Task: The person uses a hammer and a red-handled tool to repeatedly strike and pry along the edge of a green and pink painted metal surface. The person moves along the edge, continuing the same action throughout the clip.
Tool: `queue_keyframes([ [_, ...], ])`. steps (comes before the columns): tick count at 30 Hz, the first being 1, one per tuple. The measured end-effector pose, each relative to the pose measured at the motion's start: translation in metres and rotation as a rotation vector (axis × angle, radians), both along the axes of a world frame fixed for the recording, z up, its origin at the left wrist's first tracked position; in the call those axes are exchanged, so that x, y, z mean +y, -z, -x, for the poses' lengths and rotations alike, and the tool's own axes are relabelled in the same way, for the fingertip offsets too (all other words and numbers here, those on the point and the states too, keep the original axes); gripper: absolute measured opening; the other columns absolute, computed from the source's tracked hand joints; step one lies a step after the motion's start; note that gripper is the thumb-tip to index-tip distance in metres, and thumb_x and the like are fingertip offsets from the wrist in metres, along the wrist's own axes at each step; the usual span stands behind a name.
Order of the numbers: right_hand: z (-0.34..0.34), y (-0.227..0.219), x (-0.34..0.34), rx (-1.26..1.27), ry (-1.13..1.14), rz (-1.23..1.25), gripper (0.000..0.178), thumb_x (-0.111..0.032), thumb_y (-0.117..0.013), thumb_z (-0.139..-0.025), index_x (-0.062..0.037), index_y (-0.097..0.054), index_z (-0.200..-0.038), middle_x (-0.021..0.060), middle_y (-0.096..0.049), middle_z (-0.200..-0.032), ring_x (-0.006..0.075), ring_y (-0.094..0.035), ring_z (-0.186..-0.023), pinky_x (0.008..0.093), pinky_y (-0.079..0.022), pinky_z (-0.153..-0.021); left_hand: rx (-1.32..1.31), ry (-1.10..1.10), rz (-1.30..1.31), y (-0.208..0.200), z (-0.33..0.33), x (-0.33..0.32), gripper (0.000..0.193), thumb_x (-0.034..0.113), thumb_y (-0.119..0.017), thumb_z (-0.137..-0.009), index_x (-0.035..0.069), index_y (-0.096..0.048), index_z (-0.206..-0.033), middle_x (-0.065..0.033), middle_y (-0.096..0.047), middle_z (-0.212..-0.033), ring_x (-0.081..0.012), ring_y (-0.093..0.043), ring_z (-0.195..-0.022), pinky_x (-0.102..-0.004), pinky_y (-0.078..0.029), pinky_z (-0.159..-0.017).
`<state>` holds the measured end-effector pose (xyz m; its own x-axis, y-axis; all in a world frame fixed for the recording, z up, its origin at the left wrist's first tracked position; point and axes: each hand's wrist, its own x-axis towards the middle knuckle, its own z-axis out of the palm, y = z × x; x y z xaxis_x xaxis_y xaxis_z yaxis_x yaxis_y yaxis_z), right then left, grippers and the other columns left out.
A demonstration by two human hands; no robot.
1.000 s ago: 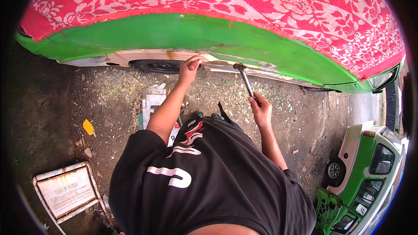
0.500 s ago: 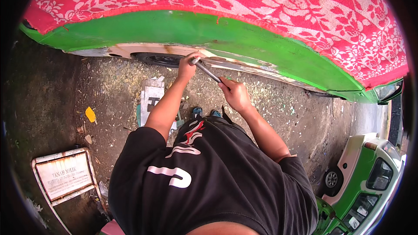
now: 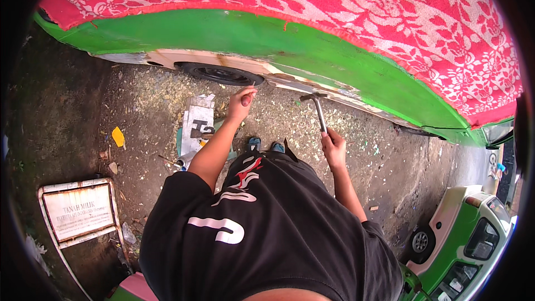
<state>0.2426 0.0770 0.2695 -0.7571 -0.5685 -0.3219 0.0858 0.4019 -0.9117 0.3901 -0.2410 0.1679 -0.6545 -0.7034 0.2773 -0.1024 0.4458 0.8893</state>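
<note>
My right hand [image 3: 334, 148] is closed around the handle of a hammer [image 3: 320, 114], whose metal head points toward the vehicle's lower side. My left hand [image 3: 239, 106] is a closed fist just below the wheel [image 3: 220, 74]. A small reddish end and a thin tip show at its fingers, too little to name what it grips. In front of both hands runs the green vehicle body [image 3: 239, 36]; its lower panel [image 3: 312, 82] is patchy, with bare cream and grey areas.
A red and white floral blanket [image 3: 362, 0] drapes over the vehicle. On the chip-strewn ground lie a whitish sheet [image 3: 198, 120] with black marks and a yellow piece [image 3: 118, 136]. A rusty framed sign [image 3: 78, 213] stands lower left; a green and white van [image 3: 468, 245] is lower right.
The hammer, held in my right hand, has swung right and away from my left hand, where its head was. My left hand has dropped slightly and stays closed.
</note>
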Motion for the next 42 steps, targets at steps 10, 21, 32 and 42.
queue_keyframes([
  [10,-0.017,0.000,0.016,-0.265,0.125,0.067,0.026,-0.022,-0.058,-0.096,0.0004,-0.062,-0.085,-0.0052,-0.044,-0.054,0.0038,-0.038,-0.046,0.0237,-0.028,-0.042,0.082,-0.020,0.018,-0.026,0.016,-0.014,0.015,0.000,-0.065,-0.086,0.006,-0.068,-0.100,-0.0139,-0.067,-0.111,-0.0257,-0.067,-0.099,-0.0323,-0.052,-0.085],
  [21,-0.031,-0.026,-0.018,-0.143,0.073,-0.018,0.026,-0.024,-0.059,-0.095,0.0007,-0.065,-0.087,-0.0043,-0.047,-0.055,0.0039,-0.040,-0.048,0.0244,-0.030,-0.044,0.119,0.165,0.021,-0.008,0.026,-0.041,0.035,-0.012,-0.061,-0.077,0.006,-0.068,-0.107,-0.0124,-0.063,-0.124,-0.0168,-0.065,-0.094,-0.0282,-0.051,-0.081],
  [32,-0.041,-0.025,-0.039,-0.072,0.083,-0.005,0.026,-0.024,-0.058,-0.097,0.0003,-0.063,-0.094,-0.0038,-0.047,-0.058,0.0036,-0.038,-0.043,0.0212,-0.027,-0.039,0.093,0.194,0.146,-0.012,0.026,-0.052,0.037,-0.010,-0.059,-0.079,0.008,-0.067,-0.109,-0.0126,-0.062,-0.125,-0.0204,-0.066,-0.096,-0.0288,-0.052,-0.081],
  [42,-0.051,-0.038,-0.050,-0.029,0.081,-0.056,0.025,-0.022,-0.060,-0.094,0.0006,-0.062,-0.084,-0.0034,-0.048,-0.059,0.0052,-0.043,-0.053,0.0256,-0.034,-0.049,0.023,0.174,0.131,-0.030,0.029,-0.050,0.031,-0.003,-0.064,-0.080,0.010,-0.067,-0.108,-0.0106,-0.066,-0.115,-0.0285,-0.066,-0.096,-0.0323,-0.054,-0.080],
])
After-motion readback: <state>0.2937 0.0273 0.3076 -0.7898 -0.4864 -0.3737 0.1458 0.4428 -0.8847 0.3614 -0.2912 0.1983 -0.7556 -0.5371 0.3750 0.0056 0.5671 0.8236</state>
